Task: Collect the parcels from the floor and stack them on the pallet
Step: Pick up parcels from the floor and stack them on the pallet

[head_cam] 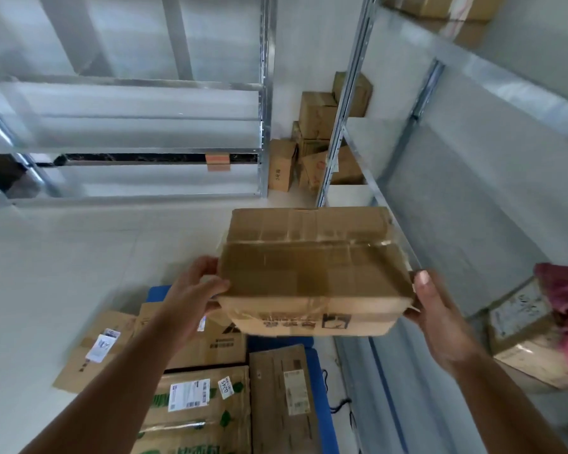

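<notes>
Up in the air, a taped cardboard parcel [315,270] is held between both hands, above the blue pallet [322,401]. Left hand [191,296] grips its left edge, fingers curled round the side and thumb on top. Right hand [440,316] clasps the right end (thumb up against the corner). Several labelled parcels [207,398] already lie on the pallet. More boxes [315,139] sit stacked in the far corner between metal shelving [417,103].

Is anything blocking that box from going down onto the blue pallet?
Nothing visible does. The box, held by the left hand and right hand, hangs in open air over the blue pallet. Parcels already cover much of it.
</notes>
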### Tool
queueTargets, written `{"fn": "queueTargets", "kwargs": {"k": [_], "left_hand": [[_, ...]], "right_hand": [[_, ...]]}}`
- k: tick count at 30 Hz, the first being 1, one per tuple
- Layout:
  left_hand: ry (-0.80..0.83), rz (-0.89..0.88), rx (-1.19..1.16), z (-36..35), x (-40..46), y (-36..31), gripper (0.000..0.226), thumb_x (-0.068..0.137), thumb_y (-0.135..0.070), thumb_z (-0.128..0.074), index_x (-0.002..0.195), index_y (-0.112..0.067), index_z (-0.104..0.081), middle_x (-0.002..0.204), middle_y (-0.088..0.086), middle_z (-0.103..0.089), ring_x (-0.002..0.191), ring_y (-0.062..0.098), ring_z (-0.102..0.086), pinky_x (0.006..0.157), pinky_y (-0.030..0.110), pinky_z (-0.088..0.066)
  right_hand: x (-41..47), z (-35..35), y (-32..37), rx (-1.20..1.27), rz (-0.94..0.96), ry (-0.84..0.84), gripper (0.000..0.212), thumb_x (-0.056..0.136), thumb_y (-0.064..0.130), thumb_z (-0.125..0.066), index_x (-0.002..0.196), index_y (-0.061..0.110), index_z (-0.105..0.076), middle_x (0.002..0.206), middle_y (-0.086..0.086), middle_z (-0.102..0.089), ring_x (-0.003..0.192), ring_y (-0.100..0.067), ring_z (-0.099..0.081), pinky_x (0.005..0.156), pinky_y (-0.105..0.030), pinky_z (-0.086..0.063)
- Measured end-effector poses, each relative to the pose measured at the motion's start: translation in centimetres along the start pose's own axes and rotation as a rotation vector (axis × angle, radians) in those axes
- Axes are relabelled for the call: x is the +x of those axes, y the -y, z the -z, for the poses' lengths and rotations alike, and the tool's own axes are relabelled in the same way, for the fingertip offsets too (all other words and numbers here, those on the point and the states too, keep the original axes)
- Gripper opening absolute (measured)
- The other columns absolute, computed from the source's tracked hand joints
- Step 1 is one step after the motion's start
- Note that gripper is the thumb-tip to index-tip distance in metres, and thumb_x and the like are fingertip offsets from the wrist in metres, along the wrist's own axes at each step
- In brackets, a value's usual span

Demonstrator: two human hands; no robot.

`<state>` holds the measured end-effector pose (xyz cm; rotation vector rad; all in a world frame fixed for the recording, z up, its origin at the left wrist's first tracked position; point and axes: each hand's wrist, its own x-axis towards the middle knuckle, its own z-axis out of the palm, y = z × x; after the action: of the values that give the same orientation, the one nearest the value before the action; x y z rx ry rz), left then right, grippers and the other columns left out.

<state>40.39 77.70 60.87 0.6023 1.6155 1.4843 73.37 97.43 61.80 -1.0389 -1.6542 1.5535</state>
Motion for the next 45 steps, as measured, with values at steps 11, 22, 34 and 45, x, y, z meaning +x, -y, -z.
{"fn": "queueTargets", "kwargs": {"k": [11,22,34,45], "left_hand": [[-0.097,0.091,-0.024,-4.5,2.1,2.7,0.063,0.076,-0.056,-0.076,0.129,-0.025,-0.062,0.114,0.005,-0.078,0.113,0.035,-0.071,0.09,0.055,-0.057],[-0.072,0.08,0.066,-3.9,9.8,11.6,0.088,0.07,-0.04,-0.094,0.146,-0.047,-0.049,0.125,-0.008,-0.069,0.108,0.021,-0.075,0.082,0.041,-0.065],[0.016,0.097,0.429,-1.8,22.3,30.7,0.133,0.074,-0.01,-0.094,0.169,-0.041,-0.005,0.129,-0.017,-0.057,0.106,-0.005,-0.065,0.068,0.01,-0.056],[0.029,0.213,0.791,-3.0,27.4,45.7,0.14,0.072,-0.026,-0.096,0.169,-0.031,0.004,0.156,0.005,-0.053,0.134,0.021,-0.056,0.101,0.039,-0.053]], "right_hand": [[8.5,4.9,-3.9,-0.053,-0.056,0.269,0.082,0.05,0.04,-0.091,0.123,0.049,-0.057,0.117,0.018,-0.073,0.107,-0.01,-0.073,0.071,-0.022,-0.061],[12.9,1.1,-12.3,-0.216,-0.195,0.149,0.067,0.077,0.059,-0.073,0.132,0.035,-0.046,0.124,0.003,-0.064,0.105,-0.016,-0.068,0.081,-0.034,-0.057],[20.1,-5.0,-33.5,-0.23,-0.253,0.135,0.082,0.075,0.043,-0.075,0.149,0.044,-0.038,0.133,0.008,-0.06,0.12,-0.013,-0.06,0.095,-0.036,-0.051],[22.9,-5.5,-51.7,-0.237,-0.351,0.141,0.076,0.083,0.024,-0.07,0.15,0.034,-0.035,0.13,0.005,-0.056,0.119,-0.018,-0.059,0.097,-0.038,-0.051]]}}
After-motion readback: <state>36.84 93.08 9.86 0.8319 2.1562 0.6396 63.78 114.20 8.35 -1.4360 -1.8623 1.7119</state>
